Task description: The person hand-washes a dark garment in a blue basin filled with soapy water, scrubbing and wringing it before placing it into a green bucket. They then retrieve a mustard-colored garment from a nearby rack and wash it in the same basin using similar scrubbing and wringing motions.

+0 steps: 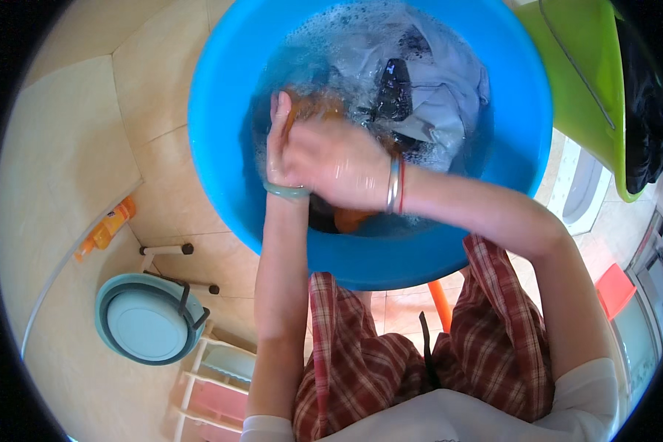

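Observation:
A large blue basin holds sudsy water and soaking laundry. My left hand is low in the basin, a green bangle at its wrist, with one digit pointing up and the rest hidden behind my right hand. Across it lies my right hand, smeared by motion and wet. Orange-brown cloth shows above and below the hands, bunched between them; the exact grip is partly hidden. Beyond them a pale grey garment floats half under the suds, with a dark piece beside it.
A lime-green bucket with a wire handle stands at the right, near a black bag. To the left are an orange bottle, a folding pale-blue basin and a rack. A red-orange piece sits right.

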The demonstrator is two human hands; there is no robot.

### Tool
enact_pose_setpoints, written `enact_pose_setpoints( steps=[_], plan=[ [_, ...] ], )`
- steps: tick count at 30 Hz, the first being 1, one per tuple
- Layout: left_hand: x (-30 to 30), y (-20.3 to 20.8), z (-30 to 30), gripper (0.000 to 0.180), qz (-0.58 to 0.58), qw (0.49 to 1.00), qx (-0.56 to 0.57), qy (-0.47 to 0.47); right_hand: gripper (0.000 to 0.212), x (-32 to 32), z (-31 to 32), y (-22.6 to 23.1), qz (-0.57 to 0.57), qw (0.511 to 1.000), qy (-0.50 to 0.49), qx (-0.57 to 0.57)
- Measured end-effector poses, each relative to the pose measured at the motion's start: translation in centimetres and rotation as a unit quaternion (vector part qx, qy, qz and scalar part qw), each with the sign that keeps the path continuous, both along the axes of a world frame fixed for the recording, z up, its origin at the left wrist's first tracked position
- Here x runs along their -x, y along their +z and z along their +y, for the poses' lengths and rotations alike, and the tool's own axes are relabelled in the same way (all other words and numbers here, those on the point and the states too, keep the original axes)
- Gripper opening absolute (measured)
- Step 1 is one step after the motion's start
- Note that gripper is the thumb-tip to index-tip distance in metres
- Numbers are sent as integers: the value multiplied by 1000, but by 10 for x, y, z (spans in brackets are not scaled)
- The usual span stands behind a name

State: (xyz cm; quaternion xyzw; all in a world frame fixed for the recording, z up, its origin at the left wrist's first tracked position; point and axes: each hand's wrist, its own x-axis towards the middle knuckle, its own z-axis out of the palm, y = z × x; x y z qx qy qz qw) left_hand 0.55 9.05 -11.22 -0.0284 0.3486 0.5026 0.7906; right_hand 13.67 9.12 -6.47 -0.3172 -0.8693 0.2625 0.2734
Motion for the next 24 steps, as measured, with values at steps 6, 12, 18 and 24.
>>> enact_pose_setpoints(
  steps=[6, 12, 18, 24],
  plan=[
    [-12, 4, 6, 49, -331, 931, -157, 3, 17, 16, -22, 40, 77, 996, 33, -6],
    [-17, 20, -3, 41, -101, 994, -9, 48, 26, 21, -4, 37, 141, 987, -39, -67],
    [-33, 44, -5, 33, 75, 991, 37, 104, 27, 18, 9, 40, 154, 983, -91, -35],
    [-41, 60, -1, 27, 185, 969, 99, 131, 24, 11, 18, 24, 133, 986, -100, -8]
  ],
)
